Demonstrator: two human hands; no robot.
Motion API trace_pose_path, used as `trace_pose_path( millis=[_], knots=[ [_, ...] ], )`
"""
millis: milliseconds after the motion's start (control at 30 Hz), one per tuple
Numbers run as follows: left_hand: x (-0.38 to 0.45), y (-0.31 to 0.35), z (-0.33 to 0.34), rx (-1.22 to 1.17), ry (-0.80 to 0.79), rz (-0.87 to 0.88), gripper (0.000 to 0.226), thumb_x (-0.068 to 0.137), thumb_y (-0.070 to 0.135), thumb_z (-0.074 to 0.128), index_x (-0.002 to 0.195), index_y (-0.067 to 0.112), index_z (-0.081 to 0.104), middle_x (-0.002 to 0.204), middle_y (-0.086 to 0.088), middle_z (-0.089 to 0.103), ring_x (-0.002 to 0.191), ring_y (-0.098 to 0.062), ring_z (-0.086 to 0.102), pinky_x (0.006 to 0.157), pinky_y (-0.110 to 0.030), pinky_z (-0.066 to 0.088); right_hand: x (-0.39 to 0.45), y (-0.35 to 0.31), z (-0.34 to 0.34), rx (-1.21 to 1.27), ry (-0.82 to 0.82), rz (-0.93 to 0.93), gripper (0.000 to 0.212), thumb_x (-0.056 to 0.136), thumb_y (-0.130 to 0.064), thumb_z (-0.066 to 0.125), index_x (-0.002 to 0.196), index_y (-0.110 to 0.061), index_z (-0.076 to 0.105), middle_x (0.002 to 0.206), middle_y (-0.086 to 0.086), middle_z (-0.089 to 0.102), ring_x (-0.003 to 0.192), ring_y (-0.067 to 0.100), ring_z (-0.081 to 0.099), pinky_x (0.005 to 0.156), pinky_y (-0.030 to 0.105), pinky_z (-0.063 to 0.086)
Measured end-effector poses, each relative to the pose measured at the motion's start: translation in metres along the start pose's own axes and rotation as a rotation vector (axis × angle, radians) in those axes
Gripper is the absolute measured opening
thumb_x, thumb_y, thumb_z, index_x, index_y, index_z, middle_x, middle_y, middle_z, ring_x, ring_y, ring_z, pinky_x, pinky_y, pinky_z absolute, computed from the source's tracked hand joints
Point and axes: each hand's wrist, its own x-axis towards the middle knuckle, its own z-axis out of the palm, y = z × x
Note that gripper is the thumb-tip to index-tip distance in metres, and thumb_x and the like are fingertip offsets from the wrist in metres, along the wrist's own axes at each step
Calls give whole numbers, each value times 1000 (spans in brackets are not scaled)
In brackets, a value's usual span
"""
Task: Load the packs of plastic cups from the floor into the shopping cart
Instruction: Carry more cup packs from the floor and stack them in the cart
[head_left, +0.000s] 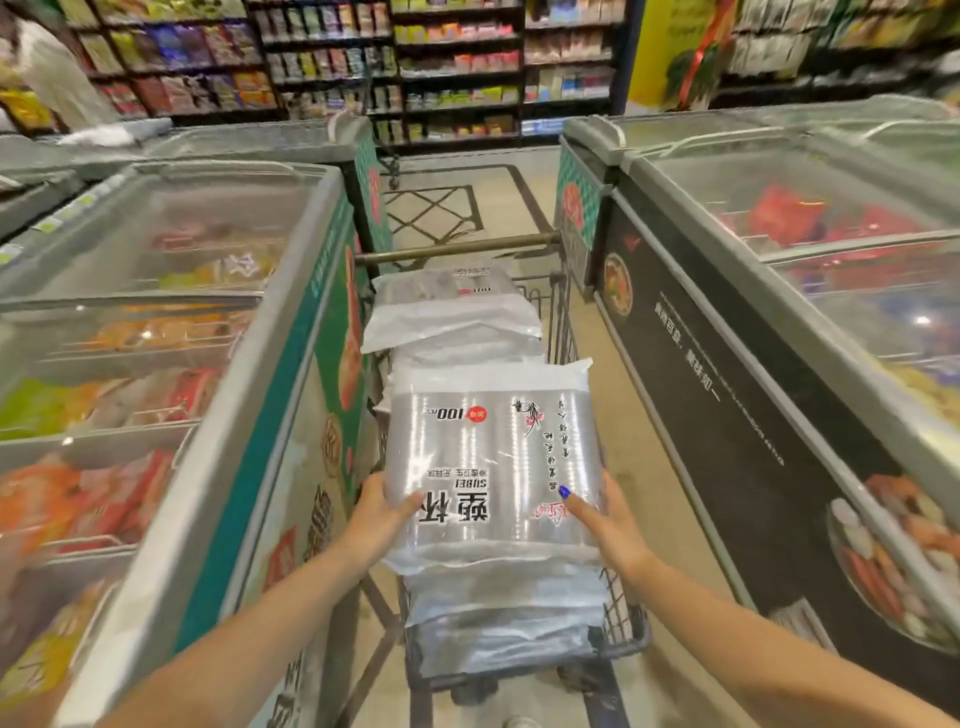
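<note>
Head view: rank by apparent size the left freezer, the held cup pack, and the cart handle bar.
1. Left freezer, largest by far.
2. Held cup pack, gripped by left hand and right hand; near the camera, so exaggerated.
3. Cart handle bar, smallest.

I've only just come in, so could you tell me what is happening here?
A person is loading packs of plastic cups into a shopping cart in an aisle between freezers. Both hands, left hand and right hand, hold one pack by its sides above the packs already stacked in the cart.
</note>
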Motion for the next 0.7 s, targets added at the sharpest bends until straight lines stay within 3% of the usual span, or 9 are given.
trace_pose_path(
  millis=[67,133,200,300,367,433,500,600,700],
  knots=[
    [18,-7,8,25,-33,-55,69,94,36,56,147,8,21,144,-6,39,131,-25,42,111,-41,33,22,6,-1,-8,-21,43,107,69,-62,77,154,-30,21,158,-7,30,144,15,30,118,41,25],
    [33,-14,15,51,-47,-115,77,93,40,55,150,7,15,152,-9,30,139,-27,33,114,-44,30,41,9,0,-37,-28,90,93,83,-43,73,155,-24,19,160,-1,27,146,19,27,116,39,24],
    [48,-19,20,54,-49,-167,77,93,42,55,149,5,17,151,-11,31,138,-29,34,113,-44,32,64,17,-3,-69,-51,107,83,88,-34,70,155,-21,21,159,0,29,146,21,27,115,37,24],
    [69,-19,23,54,-43,-216,61,95,38,54,139,4,30,136,-12,44,128,-29,44,108,-44,39,85,18,-4,-108,-81,117,76,92,-34,65,154,-21,22,155,-4,32,143,16,31,115,36,25],
    [81,-18,24,37,-59,-269,63,96,37,53,143,5,27,142,-13,40,130,-30,43,108,-46,38,97,21,-3,-121,-94,142,55,94,-27,63,144,-28,37,134,-16,47,122,-2,48,105,17,36],
    [89,-19,25,54,-76,-312,69,97,38,51,149,7,18,150,-13,32,136,-33,37,110,-45,35,103,21,-1,-141,-96,150,34,94,-21,64,120,-38,51,115,-24,57,99,-17,54,83,3,42],
    [94,-20,26,114,-95,-322,70,98,42,47,150,8,16,154,-13,29,138,-32,35,112,-44,33,109,23,1,-165,-90,157,32,90,-34,70,117,-43,55,112,-24,64,107,-6,59,91,15,45],
    [102,-22,25,172,-125,-311,67,98,47,40,152,11,21,157,-11,23,143,-29,28,114,-42,26,123,31,0,-215,-115,165,48,84,-46,72,128,-39,55,119,-19,67,115,5,60,107,38,43],
    [113,-21,25,153,-103,-307,68,99,45,41,152,9,19,159,-11,20,145,-28,22,117,-43,22,131,25,3,-276,-118,200,47,87,-41,70,130,-40,50,124,-17,63,116,8,58,105,33,40]
  ],
)
